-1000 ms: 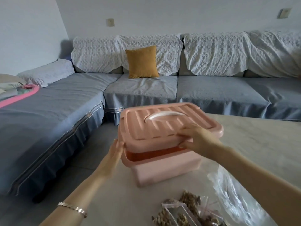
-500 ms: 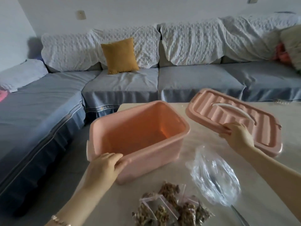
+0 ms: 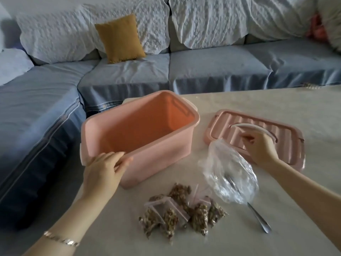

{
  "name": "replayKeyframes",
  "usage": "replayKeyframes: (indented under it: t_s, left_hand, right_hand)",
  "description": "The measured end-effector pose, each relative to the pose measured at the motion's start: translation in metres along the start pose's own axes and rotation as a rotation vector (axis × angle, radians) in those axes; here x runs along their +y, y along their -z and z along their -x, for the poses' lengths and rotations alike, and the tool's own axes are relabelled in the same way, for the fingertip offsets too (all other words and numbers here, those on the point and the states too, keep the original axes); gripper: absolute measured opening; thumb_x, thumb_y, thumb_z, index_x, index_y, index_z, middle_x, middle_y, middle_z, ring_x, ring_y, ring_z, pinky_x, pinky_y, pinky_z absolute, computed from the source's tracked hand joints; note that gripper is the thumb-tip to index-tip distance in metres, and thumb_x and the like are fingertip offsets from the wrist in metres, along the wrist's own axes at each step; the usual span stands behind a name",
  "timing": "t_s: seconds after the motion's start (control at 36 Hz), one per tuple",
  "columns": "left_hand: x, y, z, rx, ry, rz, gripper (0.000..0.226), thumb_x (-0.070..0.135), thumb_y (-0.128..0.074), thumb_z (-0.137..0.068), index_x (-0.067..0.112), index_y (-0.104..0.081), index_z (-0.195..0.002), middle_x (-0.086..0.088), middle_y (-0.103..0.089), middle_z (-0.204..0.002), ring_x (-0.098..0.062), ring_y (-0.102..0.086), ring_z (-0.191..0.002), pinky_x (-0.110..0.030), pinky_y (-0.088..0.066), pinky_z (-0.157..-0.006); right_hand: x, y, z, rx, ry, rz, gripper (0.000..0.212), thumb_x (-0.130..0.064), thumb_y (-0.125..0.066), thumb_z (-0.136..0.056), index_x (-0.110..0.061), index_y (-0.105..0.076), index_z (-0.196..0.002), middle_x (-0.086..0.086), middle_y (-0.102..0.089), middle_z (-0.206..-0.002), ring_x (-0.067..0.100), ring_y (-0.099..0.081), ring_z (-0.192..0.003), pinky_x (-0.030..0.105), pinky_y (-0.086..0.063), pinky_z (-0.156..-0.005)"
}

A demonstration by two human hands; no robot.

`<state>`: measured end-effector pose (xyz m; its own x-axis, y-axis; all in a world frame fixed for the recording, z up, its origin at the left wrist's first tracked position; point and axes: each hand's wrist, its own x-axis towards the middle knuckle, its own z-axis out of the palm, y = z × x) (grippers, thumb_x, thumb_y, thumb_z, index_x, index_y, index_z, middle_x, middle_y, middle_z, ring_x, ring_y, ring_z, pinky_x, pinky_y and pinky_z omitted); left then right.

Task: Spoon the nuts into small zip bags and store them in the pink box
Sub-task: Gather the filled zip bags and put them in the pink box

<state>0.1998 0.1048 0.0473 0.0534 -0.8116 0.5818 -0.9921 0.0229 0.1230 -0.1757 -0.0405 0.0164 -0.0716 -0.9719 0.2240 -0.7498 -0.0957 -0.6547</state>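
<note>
The pink box (image 3: 156,156) at centre frame was smooth, matt plastic, and its lid (image 3: 258,133) to the right was the same, but ribbed. Lower right, a crinkled clear plastic bag (image 3: 228,174) shone glossy, and the spoon (image 3: 258,218) was polished metal. The table (image 3: 276,108) looked matt, and the sofa (image 3: 212,71) above was soft cloth.

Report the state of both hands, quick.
Left hand: open, fingers resting on the near rim of the box.
Right hand: open, loosely curled over the lid, holding nothing.
</note>
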Motion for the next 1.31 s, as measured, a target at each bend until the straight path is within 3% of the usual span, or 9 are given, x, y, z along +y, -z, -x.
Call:
replayKeyframes:
  t_s: [0.14, 0.22, 0.36, 0.47, 0.67, 0.86, 1.03, 1.19, 1.31]
  left_hand:
    - [0.028, -0.008, 0.032, 0.112, -0.277, 0.151, 0.028, 0.015, -0.05, -0.087, 0.013, -0.056, -0.114, -0.009, -0.05, -0.115, -0.026, -0.052, -0.101, -0.036, -0.041, -0.09]
    - [0.043, -0.014, 0.053, -0.173, -0.347, 0.316, 0.031, 0.039, -0.048, -0.088, 0.021, -0.051, -0.113, -0.002, -0.06, -0.109, -0.013, -0.053, -0.097, -0.026, -0.044, -0.086]
    - [0.044, -0.025, 0.067, -0.688, -0.169, 0.253, 0.062, 0.06, -0.062, -0.07, 0.027, -0.053, -0.122, 0.011, -0.056, -0.121, -0.012, -0.054, -0.109, -0.018, -0.04, -0.089]
    - [0.037, -0.031, 0.072, -0.764, -0.143, 0.275, 0.061, 0.044, -0.071, -0.074, 0.026, -0.05, -0.128, 0.011, -0.046, -0.129, -0.01, -0.046, -0.118, -0.023, -0.038, -0.091]
    - [0.027, -0.024, 0.077, -0.683, -0.191, 0.305, 0.06, 0.039, -0.07, -0.077, 0.031, -0.046, -0.132, 0.014, -0.048, -0.128, -0.01, -0.051, -0.111, -0.027, -0.043, -0.09]
    - [0.024, -0.022, 0.078, -0.575, -0.443, 0.291, 0.061, 0.022, -0.07, -0.071, 0.047, -0.049, -0.123, 0.01, -0.061, -0.092, -0.008, -0.058, -0.066, -0.021, -0.043, -0.046]
    - [0.025, -0.026, 0.076, -0.524, -0.587, 0.201, 0.049, 0.016, -0.071, -0.066, 0.035, -0.05, -0.106, 0.002, -0.059, -0.088, -0.012, -0.051, -0.05, -0.015, -0.031, -0.042]
    - [0.033, -0.03, 0.065, -0.645, -0.379, 0.071, 0.02, 0.032, -0.071, -0.075, 0.023, -0.062, -0.091, 0.015, -0.052, -0.083, -0.016, -0.061, -0.079, -0.022, -0.042, -0.063]
    - [0.032, -0.016, 0.057, -0.469, -0.465, 0.087, 0.011, 0.016, -0.071, -0.06, 0.024, -0.063, -0.063, 0.01, -0.06, -0.07, -0.012, -0.06, -0.056, -0.019, -0.04, -0.046]
  right_hand:
    - [-0.077, 0.005, 0.053, -0.316, 0.31, 0.003, 0.015, -0.01, -0.061, -0.085, -0.014, -0.072, -0.095, -0.005, -0.064, -0.085, 0.011, -0.057, -0.076, 0.021, -0.044, -0.074]
    - [-0.109, -0.017, 0.089, -0.641, 0.344, 0.149, 0.021, -0.032, -0.057, -0.089, -0.021, -0.065, -0.105, -0.009, -0.06, -0.088, 0.009, -0.057, -0.081, 0.022, -0.047, -0.076]
    - [-0.129, -0.058, 0.132, -0.867, 0.296, 0.395, 0.034, -0.053, -0.049, -0.086, -0.021, -0.051, -0.077, 0.005, -0.062, -0.093, 0.024, -0.058, -0.085, 0.026, -0.037, -0.064]
    - [-0.126, -0.075, 0.143, -0.847, 0.239, 0.412, 0.042, -0.049, -0.044, -0.091, -0.013, -0.064, -0.1, 0.008, -0.065, -0.108, 0.028, -0.06, -0.101, 0.029, -0.045, -0.074]
    - [-0.12, -0.067, 0.142, -0.827, 0.193, 0.326, 0.032, -0.046, -0.05, -0.09, -0.016, -0.06, -0.091, 0.007, -0.066, -0.1, 0.026, -0.059, -0.086, 0.025, -0.036, -0.064]
    - [-0.124, -0.059, 0.138, -0.786, 0.182, 0.257, 0.03, -0.041, -0.05, -0.091, -0.014, -0.059, -0.085, 0.002, -0.061, -0.081, 0.026, -0.061, -0.082, 0.031, -0.046, -0.069]
    - [-0.125, -0.055, 0.132, -0.758, 0.183, 0.226, 0.02, -0.037, -0.056, -0.088, -0.02, -0.054, -0.076, 0.004, -0.065, -0.081, 0.026, -0.062, -0.08, 0.036, -0.051, -0.074]
    - [-0.128, -0.054, 0.129, -0.762, 0.195, 0.236, 0.023, -0.036, -0.056, -0.089, -0.019, -0.053, -0.074, 0.001, -0.061, -0.079, 0.025, -0.059, -0.08, 0.034, -0.048, -0.072]
    - [-0.134, -0.043, 0.124, -0.713, 0.246, 0.209, 0.019, -0.034, -0.057, -0.089, -0.017, -0.063, -0.087, 0.003, -0.067, -0.087, 0.023, -0.061, -0.082, 0.033, -0.049, -0.073]
